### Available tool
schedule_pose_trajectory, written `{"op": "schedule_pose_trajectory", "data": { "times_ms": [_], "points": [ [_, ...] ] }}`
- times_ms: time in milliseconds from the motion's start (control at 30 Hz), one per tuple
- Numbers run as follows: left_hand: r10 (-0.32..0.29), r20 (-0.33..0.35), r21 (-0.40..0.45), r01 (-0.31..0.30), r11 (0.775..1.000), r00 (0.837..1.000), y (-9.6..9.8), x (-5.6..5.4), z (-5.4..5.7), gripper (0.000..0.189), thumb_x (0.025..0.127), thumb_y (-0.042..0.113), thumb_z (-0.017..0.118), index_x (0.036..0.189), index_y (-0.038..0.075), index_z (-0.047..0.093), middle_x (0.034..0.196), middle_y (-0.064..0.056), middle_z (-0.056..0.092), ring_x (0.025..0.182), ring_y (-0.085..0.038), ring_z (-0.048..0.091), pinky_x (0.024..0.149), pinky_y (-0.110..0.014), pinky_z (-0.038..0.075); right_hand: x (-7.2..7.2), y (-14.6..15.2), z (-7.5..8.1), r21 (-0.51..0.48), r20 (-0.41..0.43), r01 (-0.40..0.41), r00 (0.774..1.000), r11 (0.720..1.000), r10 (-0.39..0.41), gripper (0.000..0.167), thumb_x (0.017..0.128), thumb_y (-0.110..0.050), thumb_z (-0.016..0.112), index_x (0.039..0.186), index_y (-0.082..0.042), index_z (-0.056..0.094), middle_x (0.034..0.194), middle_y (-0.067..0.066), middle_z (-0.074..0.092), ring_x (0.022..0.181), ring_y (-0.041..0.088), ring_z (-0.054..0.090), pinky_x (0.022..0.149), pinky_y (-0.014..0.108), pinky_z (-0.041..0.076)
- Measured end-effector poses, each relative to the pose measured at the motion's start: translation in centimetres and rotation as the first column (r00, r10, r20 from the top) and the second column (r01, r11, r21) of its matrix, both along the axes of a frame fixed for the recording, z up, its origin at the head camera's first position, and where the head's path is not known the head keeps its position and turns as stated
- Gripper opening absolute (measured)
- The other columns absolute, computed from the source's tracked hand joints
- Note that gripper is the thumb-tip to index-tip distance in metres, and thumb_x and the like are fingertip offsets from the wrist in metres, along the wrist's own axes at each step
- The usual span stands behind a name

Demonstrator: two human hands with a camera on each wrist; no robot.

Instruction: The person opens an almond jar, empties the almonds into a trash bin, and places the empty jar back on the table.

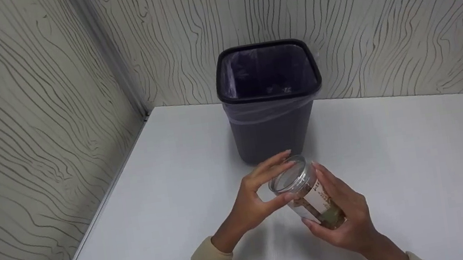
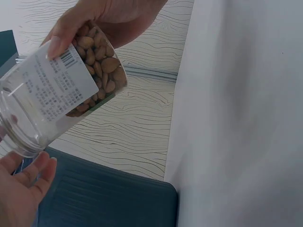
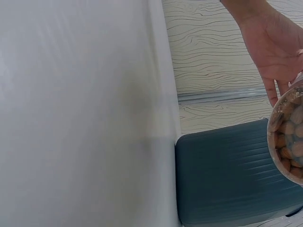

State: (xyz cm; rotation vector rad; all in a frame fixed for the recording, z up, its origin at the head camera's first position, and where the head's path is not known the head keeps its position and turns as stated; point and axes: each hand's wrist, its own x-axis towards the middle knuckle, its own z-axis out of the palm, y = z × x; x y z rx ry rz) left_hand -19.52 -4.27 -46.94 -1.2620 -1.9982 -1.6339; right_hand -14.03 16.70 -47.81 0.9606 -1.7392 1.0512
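A: Head view first, straight into the action! Held a clear jar (image 1: 312, 202) tilted between the two hands, mouth end toward the left hand (image 1: 250, 202), base toward the right hand (image 1: 354, 217).

B: Gripped how, on the right?

A: Wrapped round the side, across a printed label (image 1: 316, 198), with thumb near and fingers far.

B: And on the left, spanned the rim, fingers over the far side, thumb against the near side!

A: Spotted a dark bin (image 1: 273, 135) just beyond both hands, fitted with a see-through liner (image 1: 256, 112).

B: Saw a white table (image 1: 162, 185) beneath the hands, too, and grain-patterned walls (image 1: 177, 33) well beyond them.

A: Over to the left wrist view! Showed almonds (image 2: 97, 66) gathered toward the base, close to the right hand.

B: Pressed the right thumb onto a white panel (image 2: 57, 82) with barcode and small print. Bent the left fingers at the rim. Could not tell mouth open from mouth lidded.

A: Then the right wrist view: caught the jar's base nearly face-on, packed with almonds, with the left palm beside it, fingertips partly hidden behind.
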Motion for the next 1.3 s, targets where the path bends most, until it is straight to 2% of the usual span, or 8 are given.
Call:
{"op": "schedule_pose_trajectory", "data": {
  "times_ms": [200, 367, 433, 667, 733, 967, 1167, 1300],
  "points": [
    [-0.048, -0.003, 0.002, 0.048, 0.999, 0.999, -0.1, -0.2, -0.1, 0.054, 0.1, 0.04, 0.065, 0.141, 0.006, 0.06, 0.153, -0.013, 0.049, 0.141, -0.028, 0.047, 0.113, -0.048, 0.04, 0.0, 0.0, -0.1, -0.013, 0.006, -0.016, 1.0, 1.0, 0.016, 0.082, 0.083, -0.033, 0.084, 0.131, 0.023, 0.05, 0.134, 0.041, 0.053, 0.134, 0.03, 0.054, 0.11, 0.027, 0.042],
    [-0.077, 0.022, 0.02, 0.076, 0.997, 0.997, -0.3, 1.1, 2.1, 0.044, 0.099, 0.021, 0.068, 0.138, 0.0, 0.061, 0.15, -0.02, 0.051, 0.14, -0.03, 0.048, 0.112, -0.047, 0.042, 0.1, 0.1, -0.2, -0.007, 0.007, -0.007, 1.0, 1.0, 0.007, 0.082, 0.083, -0.035, 0.083, 0.131, 0.023, 0.05, 0.133, 0.041, 0.053, 0.134, 0.029, 0.054, 0.11, 0.028, 0.042],
    [-0.08, 0.025, 0.023, 0.079, 0.997, 0.997, -0.4, 1.5, 2.6, 0.044, 0.096, 0.012, 0.069, 0.137, 0.0, 0.061, 0.149, -0.021, 0.052, 0.139, -0.03, 0.049, 0.111, -0.047, 0.042, 0.1, 0.0, -0.1, -0.006, 0.006, -0.008, 1.0, 1.0, 0.008, 0.081, 0.083, -0.034, 0.082, 0.131, 0.023, 0.05, 0.133, 0.042, 0.053, 0.134, 0.029, 0.054, 0.11, 0.028, 0.042],
    [-0.039, 0.008, 0.009, 0.039, 0.999, 0.999, 0.0, 0.3, 0.3, 0.05, 0.09, 0.005, 0.074, 0.138, 0.003, 0.061, 0.15, -0.017, 0.052, 0.139, -0.028, 0.049, 0.109, -0.046, 0.044, 0.1, 0.1, -0.1, -0.003, 0.004, -0.006, 1.0, 1.0, 0.006, 0.081, 0.083, -0.034, 0.082, 0.131, 0.023, 0.05, 0.132, 0.042, 0.053, 0.133, 0.029, 0.055, 0.109, 0.027, 0.043],
    [-0.025, 0.001, 0.007, 0.025, 1.0, 1.0, 0.0, 0.1, 0.0, 0.051, 0.09, 0.006, 0.075, 0.138, 0.005, 0.062, 0.15, -0.015, 0.052, 0.139, -0.028, 0.049, 0.109, -0.046, 0.045, 0.0, 0.1, -0.1, -0.002, 0.002, -0.006, 1.0, 1.0, 0.006, 0.081, 0.083, -0.034, 0.082, 0.131, 0.023, 0.05, 0.132, 0.042, 0.053, 0.133, 0.029, 0.055, 0.109, 0.027, 0.043],
    [-0.015, 0.004, 0.031, 0.014, 0.999, 1.0, 0.1, 0.2, 0.0, 0.049, 0.09, 0.008, 0.076, 0.137, 0.002, 0.063, 0.147, -0.017, 0.054, 0.137, -0.029, 0.051, 0.108, -0.046, 0.045, -0.1, 0.0, 0.0, 0.006, -0.004, -0.018, 1.0, 1.0, 0.018, 0.08, 0.083, -0.033, 0.082, 0.131, 0.023, 0.05, 0.132, 0.041, 0.053, 0.133, 0.03, 0.055, 0.109, 0.028, 0.043],
    [0.024, -0.007, 0.026, -0.024, 0.999, 1.0, 0.2, 0.6, 0.3, 0.048, 0.087, 0.005, 0.077, 0.133, 0.001, 0.065, 0.143, -0.02, 0.056, 0.134, -0.029, 0.054, 0.106, -0.046, 0.047, -0.2, 0.0, 0.1, 0.008, -0.02, -0.013, 1.0, 1.0, 0.013, 0.079, 0.083, -0.033, 0.082, 0.13, 0.023, 0.051, 0.131, 0.042, 0.054, 0.131, 0.031, 0.057, 0.109, 0.027, 0.043],
    [0.054, -0.013, 0.02, -0.054, 0.998, 0.998, 0.3, 0.7, 0.5, 0.049, 0.088, 0.01, 0.079, 0.134, 0.003, 0.065, 0.143, -0.019, 0.057, 0.134, -0.028, 0.055, 0.106, -0.045, 0.048, -0.2, -0.1, 0.3, 0.003, -0.038, -0.016, 0.999, 1.0, 0.016, 0.078, 0.083, -0.032, 0.082, 0.129, 0.023, 0.051, 0.13, 0.042, 0.055, 0.129, 0.032, 0.058, 0.108, 0.027, 0.044]
  ]
}}
